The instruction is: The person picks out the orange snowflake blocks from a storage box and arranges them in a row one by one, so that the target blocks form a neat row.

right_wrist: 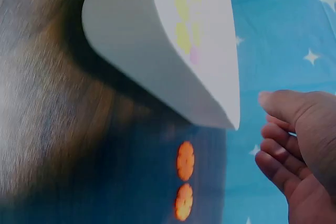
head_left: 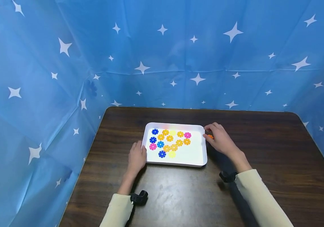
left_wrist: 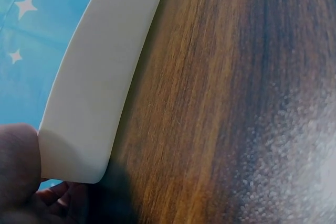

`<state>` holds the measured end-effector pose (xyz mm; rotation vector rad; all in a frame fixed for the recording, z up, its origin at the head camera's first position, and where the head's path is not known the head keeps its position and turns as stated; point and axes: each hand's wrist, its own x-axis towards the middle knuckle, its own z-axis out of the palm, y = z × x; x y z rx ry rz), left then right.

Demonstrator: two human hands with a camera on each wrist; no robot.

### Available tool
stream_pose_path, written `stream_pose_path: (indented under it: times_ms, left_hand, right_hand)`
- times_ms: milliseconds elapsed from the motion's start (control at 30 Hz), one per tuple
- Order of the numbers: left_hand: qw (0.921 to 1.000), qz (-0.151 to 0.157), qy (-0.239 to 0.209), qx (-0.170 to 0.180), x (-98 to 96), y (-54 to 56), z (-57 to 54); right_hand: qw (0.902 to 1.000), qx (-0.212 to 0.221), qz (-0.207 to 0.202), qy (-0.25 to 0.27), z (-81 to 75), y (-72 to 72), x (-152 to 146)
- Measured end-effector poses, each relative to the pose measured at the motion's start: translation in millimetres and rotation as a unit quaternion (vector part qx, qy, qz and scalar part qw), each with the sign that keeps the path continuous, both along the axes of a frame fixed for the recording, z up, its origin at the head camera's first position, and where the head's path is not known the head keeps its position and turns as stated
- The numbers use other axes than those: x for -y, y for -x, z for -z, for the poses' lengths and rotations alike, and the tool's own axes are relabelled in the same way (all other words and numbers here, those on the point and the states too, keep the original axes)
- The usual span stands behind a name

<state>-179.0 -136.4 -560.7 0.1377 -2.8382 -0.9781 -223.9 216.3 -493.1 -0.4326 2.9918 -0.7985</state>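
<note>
A white tray (head_left: 190, 154) with upright walls sits on the table, holding several notched flower-shaped discs (head_left: 169, 138) in blue, orange, yellow and pink. My left hand (head_left: 137, 157) grips the tray's left side near the front corner, thumb on one side of the wall and fingers curled beneath its end in the left wrist view. Beside the tray's right wall, my right hand (head_left: 220, 138) has its fingers loosely bent and nothing between thumb and fingertips. Two orange discs (right_wrist: 185, 161) lie on the table by that wall, under the right hand; in the head view the hand partly hides them.
Dark wood-grain table (head_left: 278, 164) surrounds the tray. A blue cloth with white stars (head_left: 162, 47) hangs behind the far edge and along the sides. Black bands (head_left: 139, 198) circle both wrists, below cream sleeves.
</note>
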Motion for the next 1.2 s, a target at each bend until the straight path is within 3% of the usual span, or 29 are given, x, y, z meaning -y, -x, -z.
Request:
stream_pose_path:
  times_ms: [233,400,800,1200]
  left_hand:
    - [0.9997,0.001,-0.003,0.024,-0.4,-2.6,1.2]
    - [0.9999,0.004,0.004,0.009,1.1,-2.0,2.3]
    - [0.9999,0.002,-0.002,0.017,2.1,0.5,-2.0]
    - [0.9997,0.003,-0.009,0.023,0.2,1.2,-1.0]
  right_hand:
    - [0.9998,0.009,-0.018,-0.005,2.4,-2.6,13.9]
    - [0.9991,0.011,-0.039,-0.013,4.9,-1.7,23.4]
    - [0.9962,0.011,-0.084,-0.022,9.7,2.8,46.7]
    - [0.9937,0.014,-0.085,-0.072,25.5,6.4,61.6]
